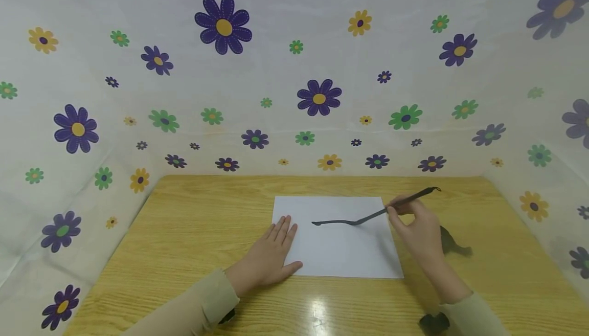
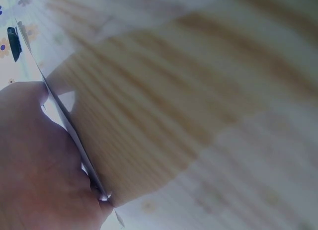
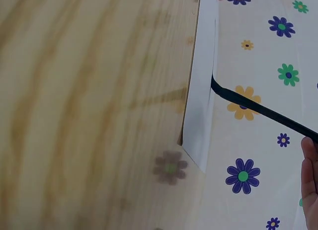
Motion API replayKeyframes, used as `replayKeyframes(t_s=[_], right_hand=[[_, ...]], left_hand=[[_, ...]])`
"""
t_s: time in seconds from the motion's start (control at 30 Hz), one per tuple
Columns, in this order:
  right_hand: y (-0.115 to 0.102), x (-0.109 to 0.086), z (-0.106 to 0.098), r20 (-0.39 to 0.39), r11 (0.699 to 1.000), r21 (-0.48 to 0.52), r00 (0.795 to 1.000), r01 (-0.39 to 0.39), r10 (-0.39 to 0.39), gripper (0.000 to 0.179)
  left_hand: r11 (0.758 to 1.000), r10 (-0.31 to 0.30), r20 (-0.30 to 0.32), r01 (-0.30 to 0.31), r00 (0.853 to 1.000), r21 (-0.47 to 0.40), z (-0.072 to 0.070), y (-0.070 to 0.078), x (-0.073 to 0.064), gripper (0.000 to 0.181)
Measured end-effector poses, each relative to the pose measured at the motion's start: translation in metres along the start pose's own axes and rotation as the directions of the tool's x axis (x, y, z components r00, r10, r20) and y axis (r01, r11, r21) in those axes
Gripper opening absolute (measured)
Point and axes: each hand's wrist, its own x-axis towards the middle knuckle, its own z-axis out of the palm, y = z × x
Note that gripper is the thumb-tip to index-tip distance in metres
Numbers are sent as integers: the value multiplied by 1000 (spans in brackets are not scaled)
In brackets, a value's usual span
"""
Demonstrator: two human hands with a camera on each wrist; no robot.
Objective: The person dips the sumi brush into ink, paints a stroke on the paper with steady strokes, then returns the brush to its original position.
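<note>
A white sheet of paper (image 1: 342, 254) lies on the wooden table. My left hand (image 1: 271, 259) rests on its left edge, palm down, fingers straight and the thumb spread. In my right hand (image 1: 418, 228), just past the sheet's right edge, a black brush (image 1: 375, 216) with a small loop at its top end is pinched between thumb and fingers. The brush slants down to the left, and its bent tip touches the paper. From that tip a black ink stroke (image 1: 333, 221) runs left across the sheet. The right wrist view shows the brush (image 3: 263, 111) meeting the paper (image 3: 198, 101).
Behind my right hand a dark shape (image 1: 453, 244) is partly hidden on the table; its kind is unclear. Wood-grain tabletop (image 1: 207, 208) surrounds the paper. A white flowered cloth (image 1: 276, 70) encloses the back and both sides. Dark items (image 1: 434, 323) sit at both wrists.
</note>
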Motion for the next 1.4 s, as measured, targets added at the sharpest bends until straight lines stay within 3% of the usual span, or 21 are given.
replayKeyframes(t_s=[0.27, 0.6, 0.83, 1.1, 1.4], right_hand=[[4, 0, 0, 0, 1000, -6, 1000, 26, -26, 15], [3, 0, -1, 13, 1000, 6, 1000, 1, -1, 15], [3, 1, 0, 10, 1000, 22, 1000, 11, -11, 15], [-6, 4, -1, -22, 995, 100, 1000, -12, 14, 15], [-21, 10, -7, -47, 980, 201, 999, -14, 24, 15]], left_hand=[[1000, -13, 9, 12, 1000, 4, -3, 1, 0, 88], [1000, -10, 9, 10, 1000, -6, -4, 1, 0, 88], [1000, -2, -1, 2, 1000, -9, 1, -3, 2, 88], [1000, -11, 5, 11, 1000, 8, 9, -5, 5, 91], [1000, -9, 7, 9, 1000, 1, 6, -2, 4, 90]])
